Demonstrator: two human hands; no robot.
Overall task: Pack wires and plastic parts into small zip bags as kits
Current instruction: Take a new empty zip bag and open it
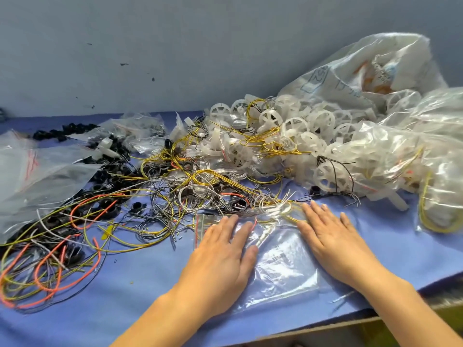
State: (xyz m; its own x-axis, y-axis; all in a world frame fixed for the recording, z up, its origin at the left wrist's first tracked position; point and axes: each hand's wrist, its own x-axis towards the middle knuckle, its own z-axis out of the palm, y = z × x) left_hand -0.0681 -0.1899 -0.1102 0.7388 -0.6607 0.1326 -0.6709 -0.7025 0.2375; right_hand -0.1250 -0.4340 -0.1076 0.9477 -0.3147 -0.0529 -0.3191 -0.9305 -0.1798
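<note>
**Gloss on film, matt on cloth**

We see a clear, glossy, wrinkled plastic zip bag (280,261) on a matt cloth cover (140,291). The wires (205,175) wear smooth insulation; the white wheels (297,126) look translucent, dull plastic.

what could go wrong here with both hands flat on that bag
1. The left hand and right hand only press the zip bag with straight fingers; the slick plastic may slide on the blue cloth.
2. The white and yellow wires at the bag's far edge run into the loose wire pile, so extra wires may get dragged along.
3. The bag lies near the table's front edge and may slip off.
</note>
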